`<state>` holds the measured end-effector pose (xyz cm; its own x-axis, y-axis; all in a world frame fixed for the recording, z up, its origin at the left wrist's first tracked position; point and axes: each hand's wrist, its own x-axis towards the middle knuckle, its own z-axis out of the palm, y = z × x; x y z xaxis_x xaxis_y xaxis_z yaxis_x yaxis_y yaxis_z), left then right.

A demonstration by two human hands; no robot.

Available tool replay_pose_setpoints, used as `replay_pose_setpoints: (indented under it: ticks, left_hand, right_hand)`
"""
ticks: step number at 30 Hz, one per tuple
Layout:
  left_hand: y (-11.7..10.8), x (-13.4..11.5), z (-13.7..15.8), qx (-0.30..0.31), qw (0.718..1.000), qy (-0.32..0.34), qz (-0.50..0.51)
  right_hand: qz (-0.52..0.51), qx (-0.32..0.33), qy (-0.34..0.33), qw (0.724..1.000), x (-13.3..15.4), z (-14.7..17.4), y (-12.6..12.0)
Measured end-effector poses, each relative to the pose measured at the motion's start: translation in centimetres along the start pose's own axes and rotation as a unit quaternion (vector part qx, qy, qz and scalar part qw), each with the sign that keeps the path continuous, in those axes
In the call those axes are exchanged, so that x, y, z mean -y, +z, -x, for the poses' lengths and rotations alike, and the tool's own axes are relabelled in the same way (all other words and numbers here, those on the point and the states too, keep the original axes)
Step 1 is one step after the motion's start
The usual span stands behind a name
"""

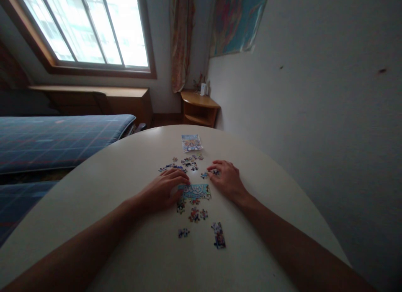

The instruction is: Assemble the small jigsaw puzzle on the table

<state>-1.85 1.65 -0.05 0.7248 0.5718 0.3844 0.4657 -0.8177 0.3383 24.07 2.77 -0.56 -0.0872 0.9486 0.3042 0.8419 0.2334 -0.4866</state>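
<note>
A partly joined strip of a jigsaw puzzle (195, 191), light blue with "BLUEY" lettering, lies on the white table. My left hand (166, 187) rests palm down at its left end, fingers stretched out and covering that edge. My right hand (226, 179) is beyond the strip's right end, its fingers apart and curved over loose pieces. One blue puzzle piece (204, 175) lies by its fingertips; another puzzle piece (216, 172) shows between its fingers. Whether the right fingertips touch these is too small to tell. Below the strip lie red-toned joined pieces (194, 215).
Several loose pieces (189, 161) lie beyond my hands, with a printed picture sheet (191, 143) behind them. Nearer me are a joined block (219, 235) and a small pair (184, 233). The round table (135, 250) has a wall right and a plaid mattress (63, 137) left.
</note>
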Motion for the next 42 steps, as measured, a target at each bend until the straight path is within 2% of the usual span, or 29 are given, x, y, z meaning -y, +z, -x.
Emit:
replay_pose_setpoints:
  ticks: [8,12,18,22,26,29,32,38,42]
  left_hand:
    - [-0.1,-0.2,0.1,0.004,1.000,-0.006,0.003]
    - [-0.1,-0.3,-0.1,0.004,1.000,-0.009,-0.003]
    - [0.1,-0.1,0.0,-0.027,0.999,-0.033,-0.032]
    - [0.3,-0.2,0.0,-0.063,0.993,-0.072,-0.065]
    - [0.2,-1.4,0.0,-0.079,0.989,-0.114,-0.059]
    - [-0.2,-3.0,0.0,-0.086,0.981,-0.168,-0.042]
    - [-0.3,-4.6,0.4,-0.088,0.976,-0.194,-0.035]
    - [0.7,-4.9,2.2,-0.132,0.980,-0.143,-0.032]
    - [0.5,-4.1,2.8,-0.136,0.988,-0.063,-0.038]
  right_hand:
    - [-0.008,0.003,0.008,1.000,-0.1,-0.2,0.1]
    - [-0.013,-0.007,-0.010,1.000,-0.3,-0.2,0.2]
    - [-0.024,-0.025,-0.012,0.999,0.0,-0.2,-0.2]
    - [-0.076,-0.040,-0.025,0.996,0.5,-0.2,-0.6]
    - [-0.140,-0.036,-0.068,0.987,1.5,0.3,-0.7]
    - [-0.170,-0.023,-0.101,0.980,2.5,1.1,-0.8]
    - [-0.201,0.003,-0.114,0.973,3.4,1.8,-0.8]
    - [-0.231,0.044,-0.128,0.964,4.8,3.0,-0.9]
    - [-0.234,0.066,-0.145,0.959,5.4,3.4,-1.1]
